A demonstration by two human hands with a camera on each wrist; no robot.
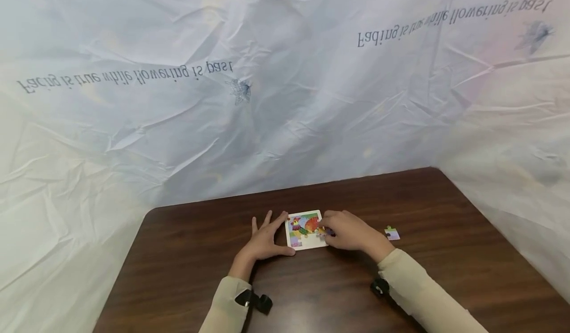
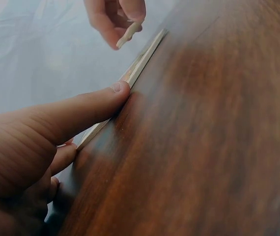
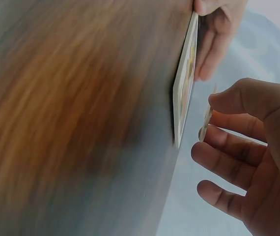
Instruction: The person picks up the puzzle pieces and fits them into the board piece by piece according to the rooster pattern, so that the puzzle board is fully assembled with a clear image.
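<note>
A small white-framed puzzle board with a colourful picture lies flat on the dark wooden table. My left hand lies open beside the board's left edge, thumb and a fingertip touching that edge. My right hand hovers over the board's right part and pinches a loose puzzle piece, also seen as the piece in the left wrist view. In the right wrist view the board shows edge-on, with the piece held a little off it.
Another loose puzzle piece lies on the table to the right of my right hand. A crinkled white printed sheet hangs behind and around the table. The table's far edge runs close behind the board.
</note>
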